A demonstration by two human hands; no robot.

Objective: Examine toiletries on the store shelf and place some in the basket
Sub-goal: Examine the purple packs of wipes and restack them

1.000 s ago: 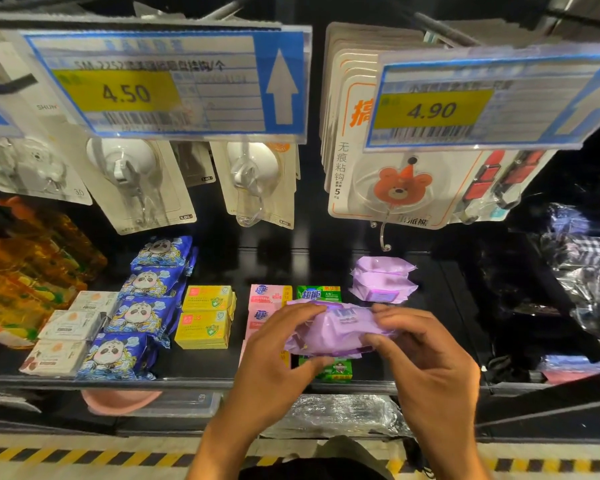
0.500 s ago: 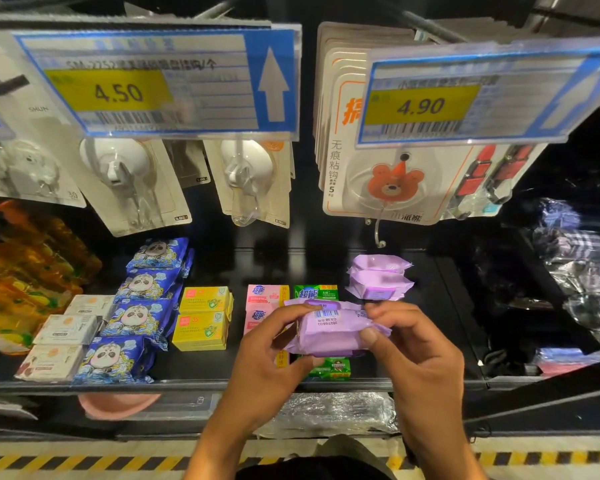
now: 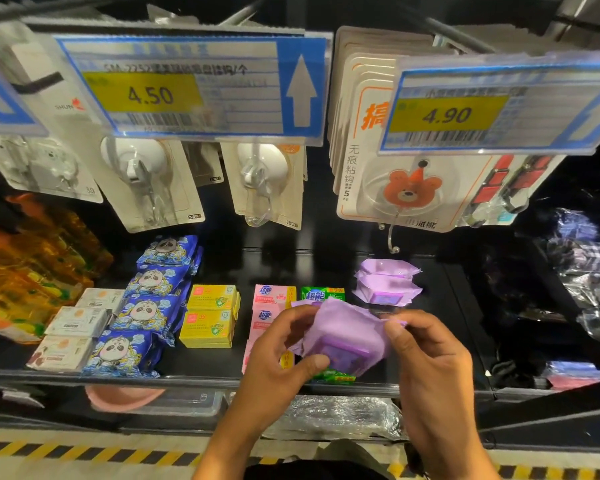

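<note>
— What has the person picked out?

— A purple packet point(image 3: 343, 336). It is held up in front of the shelf point(image 3: 201, 372), over the pink boxes point(image 3: 272, 296) and the green box point(image 3: 321, 294), with two more purple packets point(image 3: 387, 282) stacked just behind it.

— Both hands on it?

— Yes. The left hand point(image 3: 278, 355) curls round the left side, thumb pressed on the lower front edge and the fingers point(image 3: 297, 315) wrapped behind the top. The right hand point(image 3: 426, 358) pinches the loose wrapper flap at the right end between thumb and forefinger. Neither hand is slack.

— How do you reckon it handles?

— Light, I'd say, and soft on the outside. The wrapper crumples and flares at the ends, but a firmer, darker block shows through in the middle (soap or a wad of wipes, I can't read the label from here). The film looks thin and a bit slippery, so a pinch on the flap alone could slide or tear.

— So where would you take hold?

— Across the solid middle, thumb on one face and fingers on the other, as the left hand nearly does now. One hand would carry it easily.

— And the basket?

— Not in sight, so I can't say which way it has to go.
</note>
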